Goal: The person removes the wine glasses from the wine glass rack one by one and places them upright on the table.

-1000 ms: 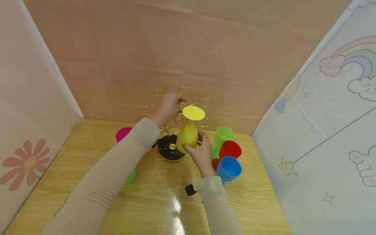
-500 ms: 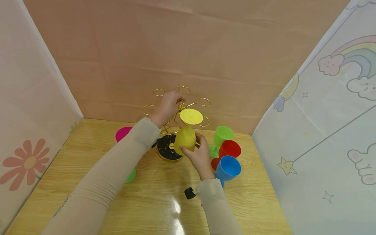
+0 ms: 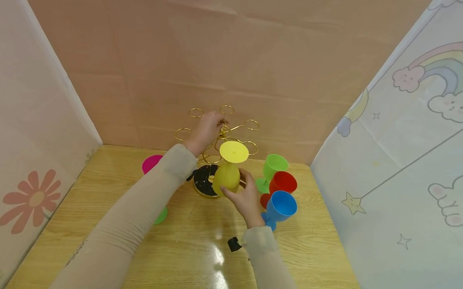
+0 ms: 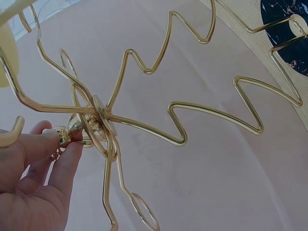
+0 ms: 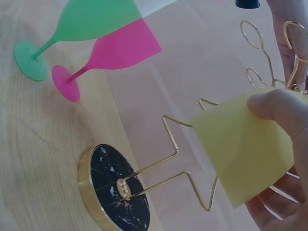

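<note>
A gold wire cup rack (image 4: 105,178) with ring-ended arms stands at the back of the table on a round black marbled base (image 3: 203,182). At its top, my left hand (image 3: 206,131) pinches the small gold knob (image 4: 65,134) between thumb and fingers. Upside down in front of the rack, a yellow goblet (image 3: 226,180) has its foot up and bowl mouth down. The right hand (image 3: 248,198) grips it round the bowl, thumb on the near side. In the right wrist view, the bowl covers part of the rack.
Right of the rack stand a green goblet (image 3: 275,164), a red goblet (image 3: 284,181) and a blue goblet (image 3: 282,206), upright. On the left, a pink goblet (image 5: 125,45) and another green goblet (image 5: 98,17) are partly behind my left sleeve in the head view.
The right hand has lowered the yellow goblet and brought it slightly toward me and left. My left hand stays at the rack's top.
</note>
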Demonstrator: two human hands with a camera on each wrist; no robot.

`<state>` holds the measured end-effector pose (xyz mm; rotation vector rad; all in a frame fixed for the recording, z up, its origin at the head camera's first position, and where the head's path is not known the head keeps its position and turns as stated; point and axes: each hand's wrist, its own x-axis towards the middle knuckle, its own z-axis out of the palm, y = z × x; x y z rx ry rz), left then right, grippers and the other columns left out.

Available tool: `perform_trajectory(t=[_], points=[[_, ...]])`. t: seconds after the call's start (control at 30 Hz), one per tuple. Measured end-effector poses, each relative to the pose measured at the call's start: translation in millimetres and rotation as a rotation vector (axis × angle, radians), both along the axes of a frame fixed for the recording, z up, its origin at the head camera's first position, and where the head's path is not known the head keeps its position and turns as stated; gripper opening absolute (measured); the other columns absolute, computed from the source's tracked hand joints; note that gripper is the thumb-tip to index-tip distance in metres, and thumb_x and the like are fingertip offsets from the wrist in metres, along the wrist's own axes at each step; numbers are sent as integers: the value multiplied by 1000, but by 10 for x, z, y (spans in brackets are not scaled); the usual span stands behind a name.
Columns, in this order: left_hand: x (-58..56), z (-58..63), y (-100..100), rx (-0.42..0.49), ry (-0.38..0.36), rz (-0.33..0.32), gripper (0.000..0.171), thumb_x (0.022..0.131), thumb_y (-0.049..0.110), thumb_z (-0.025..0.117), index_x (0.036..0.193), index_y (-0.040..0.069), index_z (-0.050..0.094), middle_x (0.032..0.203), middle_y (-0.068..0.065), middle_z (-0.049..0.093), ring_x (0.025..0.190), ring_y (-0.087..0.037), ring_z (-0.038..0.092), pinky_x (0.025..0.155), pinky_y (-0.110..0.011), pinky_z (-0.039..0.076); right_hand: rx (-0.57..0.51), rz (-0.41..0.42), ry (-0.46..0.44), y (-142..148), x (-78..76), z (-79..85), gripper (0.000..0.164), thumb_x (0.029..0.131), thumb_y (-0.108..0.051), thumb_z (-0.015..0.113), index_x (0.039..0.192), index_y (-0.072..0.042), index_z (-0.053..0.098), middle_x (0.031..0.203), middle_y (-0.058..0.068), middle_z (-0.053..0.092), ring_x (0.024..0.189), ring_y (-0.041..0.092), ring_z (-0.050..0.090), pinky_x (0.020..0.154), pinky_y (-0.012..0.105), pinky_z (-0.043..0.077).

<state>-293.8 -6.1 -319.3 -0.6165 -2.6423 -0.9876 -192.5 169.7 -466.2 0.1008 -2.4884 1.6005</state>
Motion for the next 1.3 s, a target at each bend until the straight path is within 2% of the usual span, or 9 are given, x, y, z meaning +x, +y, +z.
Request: perform_trajectory(t=[0.53,0.93,1.3], points=[[-2,29,17,2,-8,-4,23,98,-6,60,117,-2,73,120,-16,69,116,-31,63,99,-36,53,-50,24,117,40,108,-192,73,75,-18,90,138,-4,55,135,15,58,118,37,58,102,57,49],[0,38,23,-3,-6,-8,23,98,-7,60,117,-1,73,120,-16,69,117,-31,62,100,-37,52,-57,34,99,93,175,-285,72,76,-19,90,138,-6,55,136,12,58,121,34,55,104,57,47],[56,41,35,-4,-13,3,24,99,-5,60,118,-1,72,121,-16,69,118,-30,62,100,-37,52,32,59,80,174,232,-395,76,77,-20,89,141,-3,52,138,15,56,123,39,57,103,58,48]])
